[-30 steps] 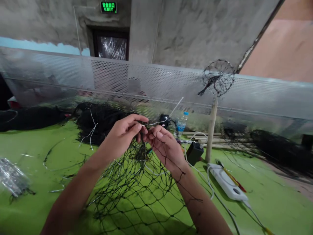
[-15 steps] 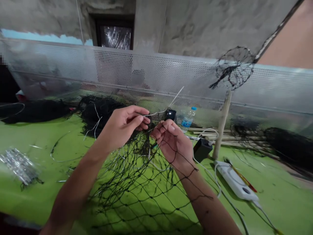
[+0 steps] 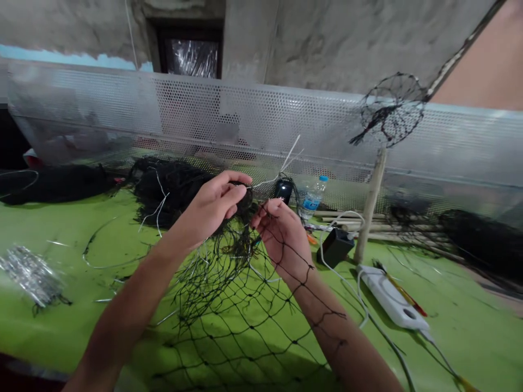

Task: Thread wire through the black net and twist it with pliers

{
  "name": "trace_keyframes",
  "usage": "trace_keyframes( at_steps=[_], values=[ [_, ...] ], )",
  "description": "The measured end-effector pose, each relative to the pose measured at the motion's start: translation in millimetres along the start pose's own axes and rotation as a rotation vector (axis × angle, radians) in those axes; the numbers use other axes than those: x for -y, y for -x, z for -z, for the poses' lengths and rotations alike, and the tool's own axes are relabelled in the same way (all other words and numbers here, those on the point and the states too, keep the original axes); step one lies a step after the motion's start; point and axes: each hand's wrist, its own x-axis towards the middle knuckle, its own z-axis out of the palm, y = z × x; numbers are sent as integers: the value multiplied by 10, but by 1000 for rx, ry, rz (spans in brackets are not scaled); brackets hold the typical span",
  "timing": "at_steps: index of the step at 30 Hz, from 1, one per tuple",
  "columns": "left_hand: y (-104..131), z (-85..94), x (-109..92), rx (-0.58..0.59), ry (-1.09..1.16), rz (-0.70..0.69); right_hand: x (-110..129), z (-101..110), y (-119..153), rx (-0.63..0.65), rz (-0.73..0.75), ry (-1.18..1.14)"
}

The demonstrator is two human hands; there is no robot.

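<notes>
A bottle (image 3: 311,203) stands — blue-capped; black box (image 3: 335,248) nearby.

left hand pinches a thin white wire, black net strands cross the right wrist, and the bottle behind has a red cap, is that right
Not quite: the head view shows the bottle with a blue cap, not red. The left hand does pinch the thin white wire, and black net strands cross the right wrist.

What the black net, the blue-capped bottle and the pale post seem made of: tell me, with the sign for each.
Black net: thin, matt cord, knotted where strands cross; synthetic or cotton, I cannot tell.
Blue-capped bottle: likely plastic, clear and glossy, see-through above its label.
Pale post: probably bare wood or bamboo, dull, with an unpainted-looking surface.
</notes>
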Motion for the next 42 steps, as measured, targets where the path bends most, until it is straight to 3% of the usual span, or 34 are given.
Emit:
trace_keyframes(
  at_steps=[8,15,25,31,37,42],
  values=[
    [28,-8,47,-76,-348,-189,-23,19,-30,-38,4,-16],
    [71,-44,75,-159,-492,-275,-51,27,-3,-5,16,46],
    [116,-81,55,-208,-535,-325,-58,-13,59,59,48,108],
    [84,-41,87,-184,-534,-339,-34,17,75,127,153,229],
    [95,-44,79,-253,-534,-389,154,53,85,236,208,497],
    [147,-58,36,-221,-529,-416,258,79,97,290,195,526]
  ],
)
